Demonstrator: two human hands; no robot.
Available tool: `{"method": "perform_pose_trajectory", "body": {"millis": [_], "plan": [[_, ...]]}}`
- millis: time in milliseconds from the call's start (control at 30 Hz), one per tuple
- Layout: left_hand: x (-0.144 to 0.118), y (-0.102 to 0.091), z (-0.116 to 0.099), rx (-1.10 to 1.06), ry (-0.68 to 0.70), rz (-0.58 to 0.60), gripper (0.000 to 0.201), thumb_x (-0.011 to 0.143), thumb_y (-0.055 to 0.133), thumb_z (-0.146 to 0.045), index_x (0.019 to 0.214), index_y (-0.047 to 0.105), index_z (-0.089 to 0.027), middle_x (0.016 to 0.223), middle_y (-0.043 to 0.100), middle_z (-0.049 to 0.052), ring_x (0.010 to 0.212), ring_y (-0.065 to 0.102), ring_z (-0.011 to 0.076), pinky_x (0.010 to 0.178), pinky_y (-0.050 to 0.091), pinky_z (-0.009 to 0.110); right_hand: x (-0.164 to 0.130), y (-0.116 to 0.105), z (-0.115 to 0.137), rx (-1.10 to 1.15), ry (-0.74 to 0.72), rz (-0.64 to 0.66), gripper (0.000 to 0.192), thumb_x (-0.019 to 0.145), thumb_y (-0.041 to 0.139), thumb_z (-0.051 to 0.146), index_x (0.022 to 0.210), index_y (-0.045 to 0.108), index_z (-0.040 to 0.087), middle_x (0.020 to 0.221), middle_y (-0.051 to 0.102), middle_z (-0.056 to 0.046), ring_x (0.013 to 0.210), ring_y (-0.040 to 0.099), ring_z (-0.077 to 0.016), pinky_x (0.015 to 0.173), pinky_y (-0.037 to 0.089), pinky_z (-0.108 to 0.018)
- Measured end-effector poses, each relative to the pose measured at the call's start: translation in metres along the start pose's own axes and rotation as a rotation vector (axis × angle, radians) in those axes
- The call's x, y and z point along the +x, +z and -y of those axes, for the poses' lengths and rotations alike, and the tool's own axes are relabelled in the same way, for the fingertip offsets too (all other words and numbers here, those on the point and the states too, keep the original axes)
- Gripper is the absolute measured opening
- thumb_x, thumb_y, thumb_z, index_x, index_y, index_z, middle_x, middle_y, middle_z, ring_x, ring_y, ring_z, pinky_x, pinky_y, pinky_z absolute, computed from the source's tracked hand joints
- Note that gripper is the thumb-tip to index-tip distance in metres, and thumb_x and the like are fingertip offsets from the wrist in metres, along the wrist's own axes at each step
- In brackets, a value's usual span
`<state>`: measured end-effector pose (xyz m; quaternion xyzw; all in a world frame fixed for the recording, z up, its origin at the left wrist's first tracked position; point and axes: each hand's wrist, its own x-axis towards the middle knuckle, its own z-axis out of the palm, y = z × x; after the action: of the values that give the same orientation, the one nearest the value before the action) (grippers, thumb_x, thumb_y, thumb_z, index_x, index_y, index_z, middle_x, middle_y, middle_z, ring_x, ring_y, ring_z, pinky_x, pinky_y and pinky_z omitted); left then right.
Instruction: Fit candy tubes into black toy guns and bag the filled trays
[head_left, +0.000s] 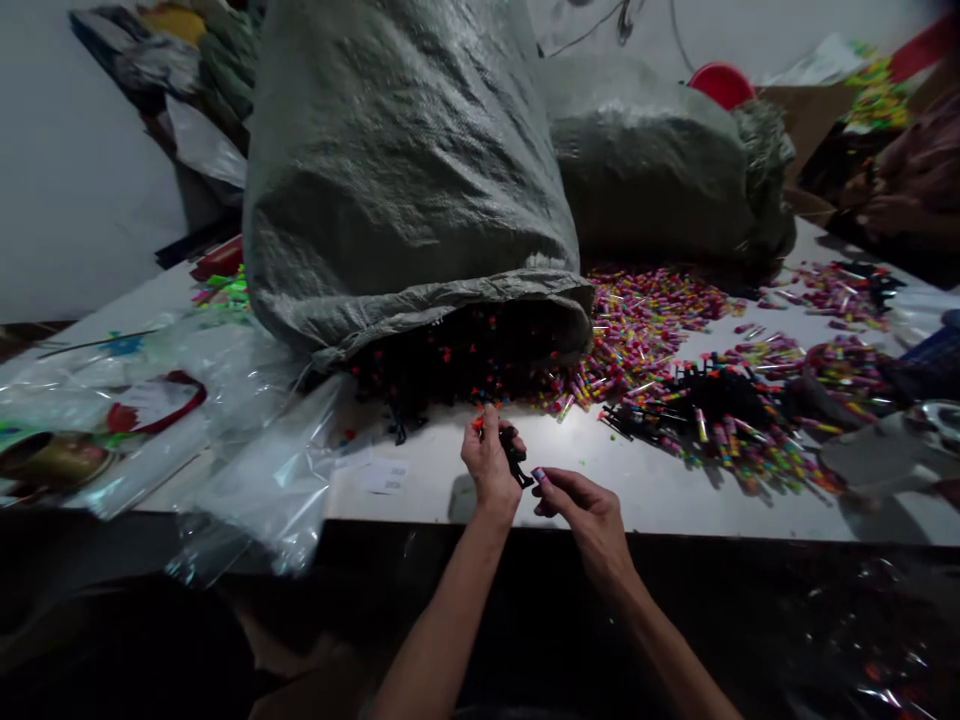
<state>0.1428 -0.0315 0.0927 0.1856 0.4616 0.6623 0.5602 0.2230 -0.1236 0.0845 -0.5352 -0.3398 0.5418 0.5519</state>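
My left hand point(489, 462) grips a small black plastic piece point(516, 460) just above the front edge of the white table point(420, 480). My right hand point(585, 508) pinches a small purple and pink capsule point(539, 475) and holds it right against the black piece. Behind my hands a big grey woven sack point(405, 180) lies on its side, and black pieces with coloured tips point(450, 365) spill from its mouth.
Colourful capsules point(645, 320) lie heaped to the right, with a cluster of black pieces point(712, 395) among them. Clear plastic bags point(262, 470) hang over the table's left front. A second grey sack point(652, 160) sits behind. Another person's hands point(892, 205) are at the far right.
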Motion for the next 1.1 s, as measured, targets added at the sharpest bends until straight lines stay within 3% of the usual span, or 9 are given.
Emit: {"method": "perform_pose_trajectory", "body": {"millis": [400,1100], "plan": [[-0.001,0.001,-0.005,0.038,0.058,0.01,0.047,0.063,0.069,-0.057,0.071,0.045,-0.018,0.053,0.05,-0.008,0.036,0.044,0.0037,0.035,0.033,0.014,-0.013,-0.005,0.001,-0.092,0.0,0.047,0.034,0.08,0.062,0.043,0.101,0.068,0.017,0.078,0.068,-0.004,0.065,0.061,-0.0143,0.064,0.047,-0.025],[-0.018,0.009,-0.02,-0.008,0.078,0.067,0.044,0.066,0.068,-0.055,0.08,0.047,-0.019,0.058,0.051,-0.008,0.034,0.045,0.0044,0.032,0.032,0.015,-0.026,-0.006,0.008,-0.034,0.028,-0.059,0.03,0.079,0.065,0.04,0.101,0.069,0.02,0.088,0.069,-0.005,0.078,0.063,-0.0174,0.072,0.05,-0.028]]}}
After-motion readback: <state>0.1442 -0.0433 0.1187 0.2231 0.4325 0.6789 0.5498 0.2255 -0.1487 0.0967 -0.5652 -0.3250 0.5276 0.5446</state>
